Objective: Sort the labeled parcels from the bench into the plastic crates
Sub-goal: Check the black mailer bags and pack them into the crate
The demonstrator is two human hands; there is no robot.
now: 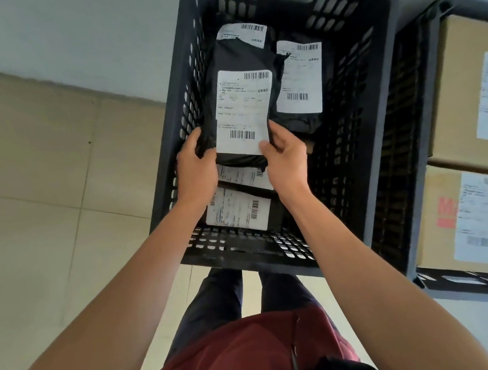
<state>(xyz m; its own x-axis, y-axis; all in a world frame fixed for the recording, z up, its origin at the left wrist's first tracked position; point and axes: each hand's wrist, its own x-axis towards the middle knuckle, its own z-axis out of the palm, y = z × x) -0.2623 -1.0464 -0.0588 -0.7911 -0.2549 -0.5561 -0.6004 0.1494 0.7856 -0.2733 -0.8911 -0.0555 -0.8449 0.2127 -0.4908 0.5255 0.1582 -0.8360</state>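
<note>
Item: black poly-bag parcel [242,105], white label face up, held inside the dark crate [381,112] above 4 other labelled bags.

Grip: left hand [196,167] curls round the near-left corner; right hand [285,152] pinches the near-right edge, thumb on the label.

Neighbour: second crate [420,132] to the right holds 2 labelled cartons [467,89].

Handling advice: lower the parcel flat, barcode up, far end first, into the gap on the stack; release both hands together so the soft bag neither folds nor slides over adjacent labels.

Label print is too blurred to read, and the right crate [431,118] beyond the right hand [285,155] is cut off by the edge.
</note>
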